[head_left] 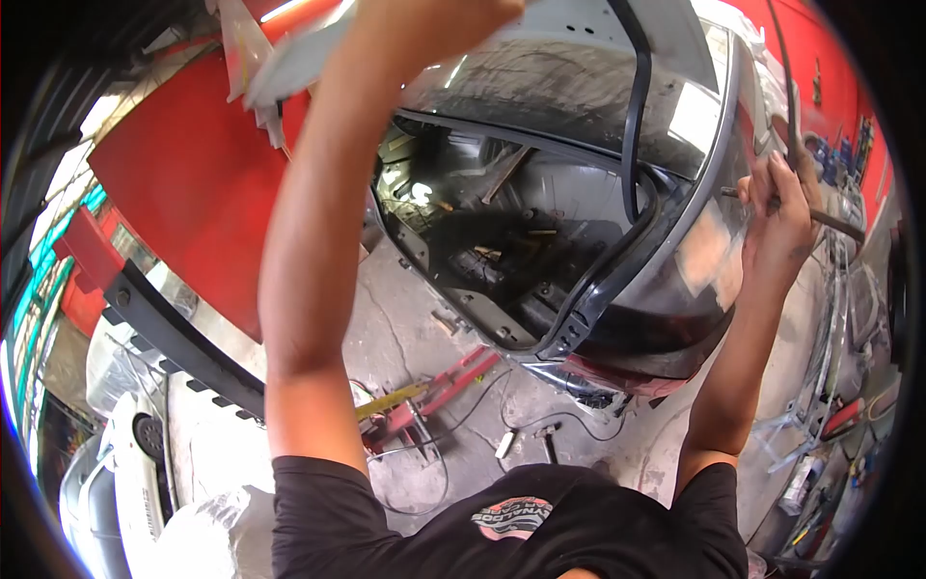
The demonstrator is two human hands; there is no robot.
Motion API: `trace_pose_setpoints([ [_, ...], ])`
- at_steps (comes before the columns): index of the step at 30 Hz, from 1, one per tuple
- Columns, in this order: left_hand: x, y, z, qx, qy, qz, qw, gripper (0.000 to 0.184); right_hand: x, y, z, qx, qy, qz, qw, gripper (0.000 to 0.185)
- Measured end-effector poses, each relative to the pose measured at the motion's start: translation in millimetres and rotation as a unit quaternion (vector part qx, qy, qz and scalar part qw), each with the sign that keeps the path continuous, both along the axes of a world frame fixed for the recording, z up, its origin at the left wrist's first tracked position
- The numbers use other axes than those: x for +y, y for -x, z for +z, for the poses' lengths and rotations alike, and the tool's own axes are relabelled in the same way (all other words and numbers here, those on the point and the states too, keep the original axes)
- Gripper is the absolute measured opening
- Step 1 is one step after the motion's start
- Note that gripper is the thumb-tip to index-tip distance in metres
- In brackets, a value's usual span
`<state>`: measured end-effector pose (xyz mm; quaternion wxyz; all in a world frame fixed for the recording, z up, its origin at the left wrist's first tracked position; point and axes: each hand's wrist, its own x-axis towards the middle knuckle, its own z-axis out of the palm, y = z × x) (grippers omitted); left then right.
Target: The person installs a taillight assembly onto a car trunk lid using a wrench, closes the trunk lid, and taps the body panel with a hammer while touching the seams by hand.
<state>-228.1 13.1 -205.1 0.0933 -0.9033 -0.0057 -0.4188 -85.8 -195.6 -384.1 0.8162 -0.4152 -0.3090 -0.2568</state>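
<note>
My left hand [473, 12] is raised to the top edge of the view, at the lifted trunk lid [564, 31] of a dark car. The frame cuts off its fingers, so their grip does not show. On the right, my right hand [779, 205] is closed around a dark, rod-like tool [839, 225] beside the car's rear side. The tool's thin end sticks out to the left of the fingers, its thicker end to the right. Below the lid lies the open trunk [579, 207], with loose bits and a long-handled piece inside.
A red floor jack [463, 372] stands on the concrete by the rear bumper. A hammer [550, 442], a small white object [505, 444] and a cable lie nearby. At the left are a red panel [193, 193] and a black bumper strip [183, 338]. Tools and parts crowd the right.
</note>
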Motion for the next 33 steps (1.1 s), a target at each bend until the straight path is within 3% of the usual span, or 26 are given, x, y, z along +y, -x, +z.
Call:
trace_pose_setpoints([
  [1, 54, -12, -30, -0.084, -0.08, -0.13, 0.985, 0.049, 6, 2, 6, -0.006, 0.0, -0.003, 1.0, 0.033],
  [3, 65, 10, -84, -0.14, -0.106, -0.131, 0.976, 0.062, 21, 6, 15, 0.016, 0.041, -0.064, 0.997, 0.034],
  [4, 63, 23, -108, -0.118, -0.053, -0.13, 0.983, 0.063, 24, 3, 13, -0.011, 0.102, -0.088, 0.991, 0.035],
  [10, 60, 74, -244, -0.078, 0.114, -0.121, 0.983, 0.062, 80, 9, 13, -0.021, 0.119, 0.003, 0.993, 0.037],
  [13, 83, 89, -284, -0.055, 0.16, -0.142, 0.975, 0.058, 94, 9, -9, -0.033, 0.128, 0.056, 0.99, 0.036],
  [14, 93, 96, -290, -0.037, 0.193, -0.17, 0.966, 0.057, 96, 7, -19, -0.052, 0.149, 0.023, 0.987, 0.034],
  [15, 106, 94, -287, -0.059, 0.162, -0.144, 0.974, 0.052, 97, 7, -29, -0.071, 0.171, -0.01, 0.983, 0.032],
  [18, 175, 68, -250, -0.146, 0.1, -0.09, 0.98, 0.043, 102, 22, -47, -0.013, 0.145, 0.029, 0.989, 0.033],
  [19, 215, 47, -237, -0.177, 0.123, -0.12, 0.969, 0.037, 100, 22, -52, -0.008, 0.15, 0.024, 0.988, 0.032],
  [20, 234, 29, -214, -0.185, 0.224, -0.099, 0.952, 0.032, 100, 20, -56, -0.012, 0.16, 0.013, 0.987, 0.032],
  [22, 327, -26, -183, -0.211, 0.153, -0.117, 0.958, 0.032, 100, 21, -59, -0.023, 0.185, -0.02, 0.982, 0.032],
  [26, 513, -128, -139, -0.031, 0.169, -0.143, 0.975, 0.059, 103, 30, -61, -0.061, 0.237, -0.102, 0.964, 0.033],
  [28, 584, -172, -145, 0.046, 0.219, -0.071, 0.972, 0.057, 100, 29, -64, -0.043, 0.251, -0.136, 0.957, 0.032],
  [29, 625, -194, -159, -0.023, 0.06, -0.164, 0.984, 0.053, 99, 30, -66, -0.023, 0.251, -0.147, 0.957, 0.032],
  [30, 606, -195, -164, -0.059, 0.01, -0.141, 0.988, 0.049, 97, 35, -65, -0.008, 0.311, -0.22, 0.924, 0.036],
  [32, 559, -178, -175, -0.106, 0.086, -0.187, 0.973, 0.047, 97, 50, -78, 0.069, 0.22, -0.227, 0.946, 0.037],
  [33, 525, -164, -182, -0.129, 0.221, -0.196, 0.947, 0.047, 97, 63, -80, 0.074, 0.189, -0.22, 0.954, 0.037],
])
